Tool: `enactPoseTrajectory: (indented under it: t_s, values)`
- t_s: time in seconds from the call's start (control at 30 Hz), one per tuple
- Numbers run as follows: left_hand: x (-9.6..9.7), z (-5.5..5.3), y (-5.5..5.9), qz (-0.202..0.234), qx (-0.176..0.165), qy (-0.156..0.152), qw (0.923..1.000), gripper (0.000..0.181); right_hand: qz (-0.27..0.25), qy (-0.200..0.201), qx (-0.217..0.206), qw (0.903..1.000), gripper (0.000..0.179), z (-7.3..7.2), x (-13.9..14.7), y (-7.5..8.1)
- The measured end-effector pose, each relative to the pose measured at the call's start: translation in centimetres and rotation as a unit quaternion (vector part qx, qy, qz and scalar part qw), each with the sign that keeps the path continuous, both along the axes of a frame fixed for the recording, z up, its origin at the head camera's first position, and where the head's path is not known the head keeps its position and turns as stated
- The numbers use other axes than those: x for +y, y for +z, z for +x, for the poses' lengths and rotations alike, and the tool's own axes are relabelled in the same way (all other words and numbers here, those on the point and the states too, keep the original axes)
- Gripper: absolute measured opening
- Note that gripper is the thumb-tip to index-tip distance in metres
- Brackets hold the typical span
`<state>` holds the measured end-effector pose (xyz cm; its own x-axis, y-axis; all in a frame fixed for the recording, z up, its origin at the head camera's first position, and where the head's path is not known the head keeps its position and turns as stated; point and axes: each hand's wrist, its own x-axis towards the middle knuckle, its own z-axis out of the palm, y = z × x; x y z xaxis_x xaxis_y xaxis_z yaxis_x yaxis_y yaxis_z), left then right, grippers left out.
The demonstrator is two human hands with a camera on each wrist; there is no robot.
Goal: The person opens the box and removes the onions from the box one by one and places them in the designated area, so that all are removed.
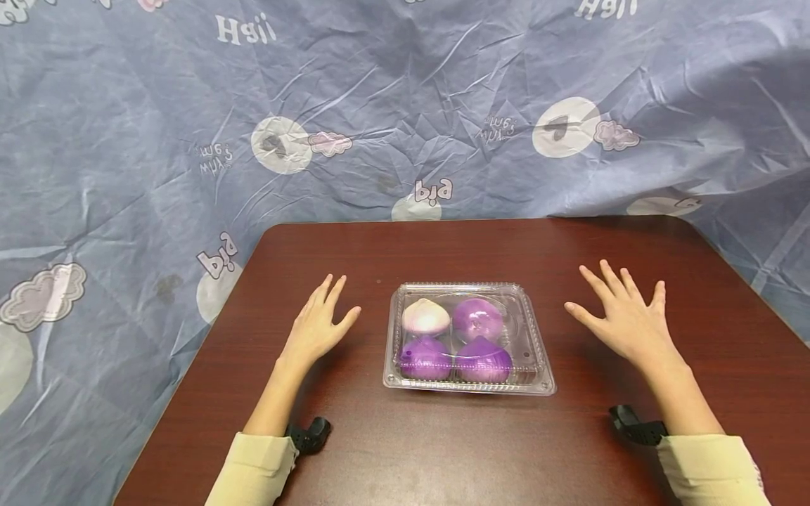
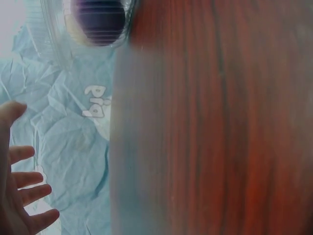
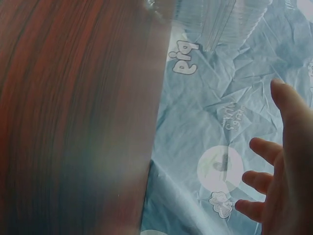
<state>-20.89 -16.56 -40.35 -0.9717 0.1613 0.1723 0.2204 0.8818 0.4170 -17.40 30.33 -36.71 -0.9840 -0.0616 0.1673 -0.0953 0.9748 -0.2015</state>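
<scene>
A clear plastic clamshell box (image 1: 468, 341) sits closed on the table, with onion-shaped things inside. At its back left is a pale onion (image 1: 426, 318); a purple onion (image 1: 477, 321) lies beside it. Two more purple onions, one at the front left (image 1: 426, 359) and one at the front middle (image 1: 484, 360), show through the lid. To the left of the box my left hand (image 1: 318, 325) is held with fingers extended, apart from it. My right hand (image 1: 628, 314) is on the other side, fingers spread, holding nothing. In the left wrist view a dark purple onion (image 2: 100, 22) shows through the box.
The dark red-brown wooden table (image 1: 468, 450) has rounded far corners. Behind it and at both sides hangs a wrinkled blue-grey printed cloth (image 1: 380, 91). A black wrist mount sits on each forearm, at the left (image 1: 310, 436) and the right (image 1: 638, 426).
</scene>
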Motion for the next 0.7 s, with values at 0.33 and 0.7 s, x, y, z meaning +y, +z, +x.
enactPoseTrajectory:
  t_s: [0.33, 0.7]
  values:
    - [0.7, 0.5, 0.1, 0.087, 0.043, 0.032, 0.9948, 0.05, -0.019, 0.014, 0.018, 0.9996, 0.068, 0.5, -1.1, 0.3]
    - [1.4, 1.5, 0.2, 0.181, 0.058, 0.082, 0.9784, 0.037, -0.048, 0.03, 0.073, 0.9957, 0.057, 1.2, -2.8, 0.7]
